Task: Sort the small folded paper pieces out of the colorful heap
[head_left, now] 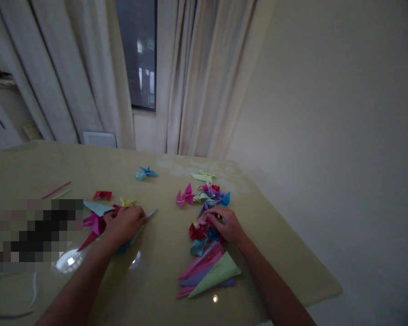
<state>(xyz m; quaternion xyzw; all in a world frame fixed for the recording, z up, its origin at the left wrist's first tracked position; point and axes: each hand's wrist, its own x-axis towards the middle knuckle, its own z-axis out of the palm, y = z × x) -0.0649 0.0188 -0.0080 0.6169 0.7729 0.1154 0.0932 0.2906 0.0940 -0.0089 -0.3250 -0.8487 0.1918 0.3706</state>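
Note:
My left hand rests over a loose group of folded origami pieces, its fingers curled round some of them. A pale blue folded piece and a magenta one stick out on its left; a light blue edge shows on its right. At the coloured pile, my right hand has thumb and forefinger pinched on a pink origami piece. A red piece and a blue one lie beside these fingers. Exactly what lies under both palms is hidden.
Several flat folded papers, with a green one on top, lie fanned nearer me. Farther off are blue origami, pale green origami and pink origami. A pink stick lies left. The table edge slants along the right, near a wall.

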